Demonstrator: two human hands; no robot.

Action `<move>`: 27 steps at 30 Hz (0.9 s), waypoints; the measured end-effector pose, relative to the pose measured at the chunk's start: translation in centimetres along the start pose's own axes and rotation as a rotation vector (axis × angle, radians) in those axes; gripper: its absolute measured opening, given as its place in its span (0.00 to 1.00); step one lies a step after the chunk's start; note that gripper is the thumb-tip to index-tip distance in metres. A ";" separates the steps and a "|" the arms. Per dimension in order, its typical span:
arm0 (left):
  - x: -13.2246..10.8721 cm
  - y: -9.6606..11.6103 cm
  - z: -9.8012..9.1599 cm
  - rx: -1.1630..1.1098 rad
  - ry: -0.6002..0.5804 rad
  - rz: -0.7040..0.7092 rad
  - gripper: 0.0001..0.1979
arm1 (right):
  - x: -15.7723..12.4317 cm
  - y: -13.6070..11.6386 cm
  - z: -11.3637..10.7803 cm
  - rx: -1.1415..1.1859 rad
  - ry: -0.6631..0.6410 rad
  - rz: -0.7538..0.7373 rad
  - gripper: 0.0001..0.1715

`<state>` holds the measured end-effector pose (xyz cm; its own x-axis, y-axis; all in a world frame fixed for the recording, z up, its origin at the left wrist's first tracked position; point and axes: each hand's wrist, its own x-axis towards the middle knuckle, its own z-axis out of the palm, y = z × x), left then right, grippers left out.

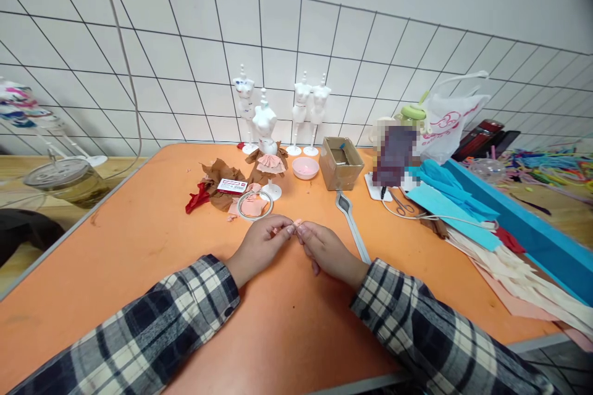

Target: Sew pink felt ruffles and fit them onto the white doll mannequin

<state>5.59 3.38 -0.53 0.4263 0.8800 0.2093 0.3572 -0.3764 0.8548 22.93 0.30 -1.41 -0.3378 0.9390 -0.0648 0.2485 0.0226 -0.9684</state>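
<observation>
My left hand (pixel 265 237) and my right hand (pixel 327 249) meet over the middle of the orange table. Both pinch a small piece of peach crepe paper (pixel 297 222) between thumbs and fingertips; most of it is hidden by the fingers. Just beyond my left hand lie a roll of tape (pixel 239 205) and peach paper scraps (pixel 254 206). Behind them a small white mannequin (pixel 264 120) wears a ruffled peach paper skirt (pixel 271 164). Brown crepe paper (pixel 221 174), a red paper scrap (pixel 198 198) and a small white-and-red box (pixel 232 186) lie to its left.
More mannequins (pixel 302 102) stand along the tiled wall, near a pink bowl (pixel 305 168) and a cardboard box (pixel 341 163). A grey strap-like tool (pixel 353 225) lies beyond my right hand. Scissors (pixel 402 204), blue paper (pixel 456 213) and cream paper strips (pixel 514 271) cover the right side.
</observation>
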 end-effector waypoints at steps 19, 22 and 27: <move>0.1 -0.2 0.0 0.054 -0.031 0.018 0.16 | -0.1 -0.2 0.2 0.149 -0.030 0.081 0.24; 0.1 0.0 -0.1 0.076 -0.064 0.025 0.16 | 0.0 0.0 0.2 0.160 -0.034 0.095 0.25; -0.1 0.1 0.2 0.036 -0.080 0.002 0.14 | 0.2 0.0 0.1 0.160 -0.025 0.104 0.25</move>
<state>5.75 3.20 -0.59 0.4913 0.8539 0.1716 0.3849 -0.3896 0.8367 22.80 0.41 -1.40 -0.3406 0.9247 -0.1703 0.1359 -0.1308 -0.9821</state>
